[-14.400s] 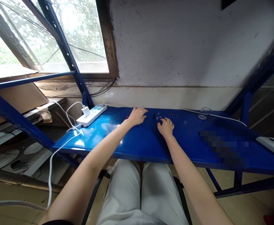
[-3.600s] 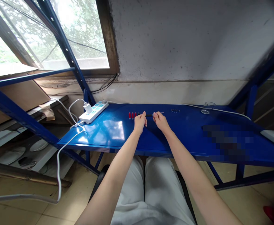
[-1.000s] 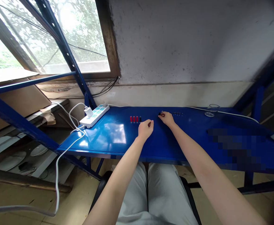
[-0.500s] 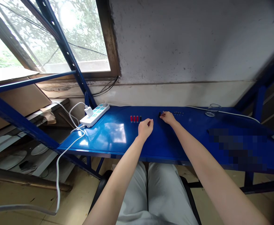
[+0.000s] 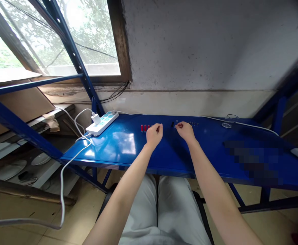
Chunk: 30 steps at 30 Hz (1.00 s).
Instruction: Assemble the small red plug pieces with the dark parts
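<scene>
My left hand point(image 5: 154, 135) is closed, its fingers curled just right of a short row of small red cylinders point(image 5: 145, 128) with pale lower ends. It partly covers the right end of that row, and whatever its fingertips hold is hidden. Across a small gap, my right hand point(image 5: 186, 131) is closed in a pinch; something tiny may be at its fingertips, too small to name. A small black cylinder point(image 5: 172, 124) rests on the blue table point(image 5: 169, 153), just left of the right fingertips. Behind that hand, several tiny clear or metallic pieces point(image 5: 194, 124) form a row.
A white power strip point(image 5: 103, 123) with a plug and cable lies at the table's left end. Toward the back right is a clear glass point(image 5: 229, 121), near a thin white cable point(image 5: 256, 126). A blurred dark patch point(image 5: 253, 161) covers the right side.
My right hand has shifted slightly right of the black cylinder, which now shows more fully. My left hand has moved a little left and now covers the black piece beside the red cylinders.
</scene>
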Each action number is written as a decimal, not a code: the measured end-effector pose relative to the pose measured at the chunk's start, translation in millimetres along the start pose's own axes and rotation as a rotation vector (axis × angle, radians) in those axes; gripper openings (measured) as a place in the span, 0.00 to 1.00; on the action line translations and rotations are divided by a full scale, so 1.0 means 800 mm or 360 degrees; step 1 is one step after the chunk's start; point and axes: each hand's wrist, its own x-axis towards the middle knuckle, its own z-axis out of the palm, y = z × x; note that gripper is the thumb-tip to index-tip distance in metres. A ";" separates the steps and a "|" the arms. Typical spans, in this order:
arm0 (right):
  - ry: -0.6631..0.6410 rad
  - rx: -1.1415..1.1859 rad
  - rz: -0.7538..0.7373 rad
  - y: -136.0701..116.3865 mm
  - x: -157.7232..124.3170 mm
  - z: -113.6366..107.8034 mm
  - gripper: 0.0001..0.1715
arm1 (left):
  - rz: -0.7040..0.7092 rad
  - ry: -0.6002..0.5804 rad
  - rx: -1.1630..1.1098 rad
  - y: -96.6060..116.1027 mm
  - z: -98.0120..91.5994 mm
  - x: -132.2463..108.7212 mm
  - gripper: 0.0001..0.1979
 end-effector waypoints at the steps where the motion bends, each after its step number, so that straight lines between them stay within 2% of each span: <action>1: 0.0063 0.0079 -0.0092 -0.004 -0.009 0.001 0.11 | 0.0022 0.0044 0.0043 0.000 -0.008 0.010 0.16; 3: 0.0057 0.0183 -0.0281 -0.010 -0.024 0.005 0.12 | 0.0089 0.0062 0.0177 -0.001 -0.026 0.034 0.16; 5: 0.0007 0.0242 -0.0401 -0.013 -0.034 0.010 0.12 | 0.0252 -0.0058 0.0345 -0.004 -0.046 0.059 0.13; 7: -0.0026 0.0258 -0.0457 -0.014 -0.038 0.013 0.12 | 0.0376 -0.0305 0.0541 -0.010 -0.062 0.078 0.10; 10: -0.0073 0.0244 -0.0472 -0.014 -0.041 0.015 0.13 | 0.0396 -0.0757 0.0834 -0.025 -0.074 0.091 0.12; 13: -0.0163 0.0210 -0.0453 -0.015 -0.044 0.014 0.12 | 0.0362 -0.1011 0.0956 -0.041 -0.074 0.090 0.13; 18: -0.0262 0.0185 -0.0470 -0.018 -0.047 0.015 0.12 | 0.0299 -0.1043 0.0981 -0.055 -0.068 0.084 0.13; 30: -0.0269 0.0196 -0.0501 -0.019 -0.048 0.016 0.12 | 0.0303 -0.0989 0.0991 -0.061 -0.058 0.082 0.11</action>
